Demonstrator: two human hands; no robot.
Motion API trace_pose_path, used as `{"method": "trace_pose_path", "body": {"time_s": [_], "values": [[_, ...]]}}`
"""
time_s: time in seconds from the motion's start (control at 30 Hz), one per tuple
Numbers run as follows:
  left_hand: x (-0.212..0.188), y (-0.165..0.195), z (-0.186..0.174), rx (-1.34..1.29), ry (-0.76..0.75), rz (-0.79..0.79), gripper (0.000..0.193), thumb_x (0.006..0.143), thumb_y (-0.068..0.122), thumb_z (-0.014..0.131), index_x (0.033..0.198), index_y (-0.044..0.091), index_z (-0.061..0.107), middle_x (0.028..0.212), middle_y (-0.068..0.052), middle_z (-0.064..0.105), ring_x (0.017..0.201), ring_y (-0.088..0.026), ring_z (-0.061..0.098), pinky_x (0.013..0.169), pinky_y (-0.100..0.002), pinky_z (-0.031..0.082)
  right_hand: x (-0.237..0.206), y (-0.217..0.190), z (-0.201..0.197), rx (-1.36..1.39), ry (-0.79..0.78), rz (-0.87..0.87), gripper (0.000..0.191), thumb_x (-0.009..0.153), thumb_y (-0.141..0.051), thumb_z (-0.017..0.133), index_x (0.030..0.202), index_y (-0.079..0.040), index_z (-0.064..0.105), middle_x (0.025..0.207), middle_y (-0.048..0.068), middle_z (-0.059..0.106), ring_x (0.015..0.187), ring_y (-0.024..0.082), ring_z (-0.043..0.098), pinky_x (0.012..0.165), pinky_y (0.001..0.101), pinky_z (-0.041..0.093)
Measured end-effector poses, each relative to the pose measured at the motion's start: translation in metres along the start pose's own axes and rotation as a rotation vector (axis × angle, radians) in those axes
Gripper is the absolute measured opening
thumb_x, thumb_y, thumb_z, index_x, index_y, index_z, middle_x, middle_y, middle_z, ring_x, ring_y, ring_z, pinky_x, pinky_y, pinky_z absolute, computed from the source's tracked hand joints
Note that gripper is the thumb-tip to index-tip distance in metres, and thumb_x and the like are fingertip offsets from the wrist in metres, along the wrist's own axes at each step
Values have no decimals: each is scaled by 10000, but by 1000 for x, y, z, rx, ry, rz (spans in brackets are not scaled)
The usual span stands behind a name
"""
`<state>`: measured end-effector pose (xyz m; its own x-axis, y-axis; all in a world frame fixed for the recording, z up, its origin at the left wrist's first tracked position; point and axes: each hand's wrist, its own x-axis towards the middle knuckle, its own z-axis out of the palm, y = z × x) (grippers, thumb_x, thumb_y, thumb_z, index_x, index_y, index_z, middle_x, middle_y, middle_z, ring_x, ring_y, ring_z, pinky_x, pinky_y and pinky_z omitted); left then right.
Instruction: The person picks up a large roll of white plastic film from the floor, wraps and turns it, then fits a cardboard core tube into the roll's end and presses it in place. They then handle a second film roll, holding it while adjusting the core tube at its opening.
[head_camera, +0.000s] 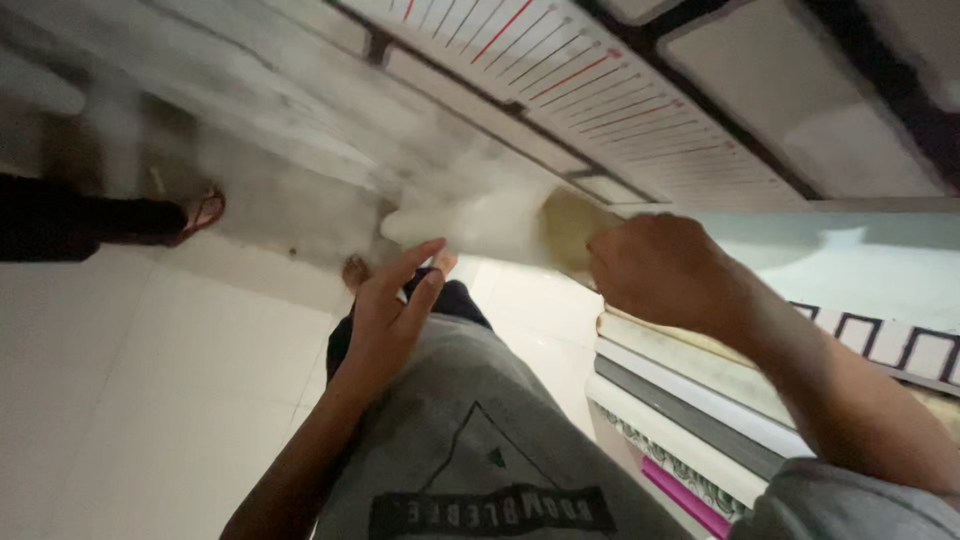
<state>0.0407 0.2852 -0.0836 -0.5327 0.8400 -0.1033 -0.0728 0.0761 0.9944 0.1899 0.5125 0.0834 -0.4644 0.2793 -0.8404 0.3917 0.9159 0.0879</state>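
Right hand grip: we are closing our right hand (655, 268) on the edge of a pale sheet (480, 215), fingers curled over it; the fingertips themselves are hidden behind the knuckles.
Left hand grip: we are holding our left hand (390, 305) open, fingers spread and pointing up toward the sheet; we cannot tell whether the fingertips are touching it.
Sheet position: the sheet is hanging out to the left of the right-hand grip, blurred, just above the left fingertips.
Progress: we are judging the sheet as only partly drawn out; one edge is in hand, the far end is loose, and the second hand is not yet gripping.
Stack beside the grip: flat panels and sheets (700, 400) are lying stacked just below the right hand, one with a pink edge.
Ruled board: a board with red and black lines (600, 90) is slanting above both hands.
Obstructions: our own knee and grey shirt (470, 450) are sitting directly under the left hand; another person's sandalled foot (200, 212) is standing well to the left on the tiled floor (150, 380).
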Motion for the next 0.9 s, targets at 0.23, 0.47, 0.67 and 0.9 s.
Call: {"method": "trace_pose_path", "body": {"time_s": [0.23, 0.47, 0.67, 0.9], "values": [[0, -2, -6, -31, 0, -6, 366, 1030, 211, 624, 1376, 99, 653, 1077, -81, 755, 941, -144, 681, 836, -333, 551, 1, -1, -4, 273, 36, -268, 278, 970, -159, 502, 1075, -14, 714, 778, 128, 791, 579, 184, 727, 558, 358, 579], [-2, 4, -21, 210, 72, 173, 350, 1064, 232, 621, 1383, 93, 662, 1305, -173, 721, 1060, -263, 704, 886, -400, 574, 19, -28, -26, 200, 66, -465, 285, 1001, -226, 506, 1140, -79, 706, 883, 107, 794, 647, 209, 748, 604, 346, 616], [-6, 18, -33, 95, -18, -86, 389, 1018, 270, 610, 1367, 110, 679, 1263, -118, 761, 845, -278, 747, 809, -410, 606, 28, -28, -54, -75, -27, -101, 302, 958, -232, 543, 1173, -86, 696, 933, 112, 782, 694, 205, 745, 640, 337, 616], [-7, 41, -35, 0, 33, 70, 376, 1063, 257, 597, 1378, 59, 652, 1330, -145, 714, 1161, -255, 696, 979, -387, 560, 16, -11, -73, -241, 69, -233, 351, 906, -239, 587, 1211, -94, 684, 990, 118, 768, 749, 200, 742, 683, 327, 615]]}}
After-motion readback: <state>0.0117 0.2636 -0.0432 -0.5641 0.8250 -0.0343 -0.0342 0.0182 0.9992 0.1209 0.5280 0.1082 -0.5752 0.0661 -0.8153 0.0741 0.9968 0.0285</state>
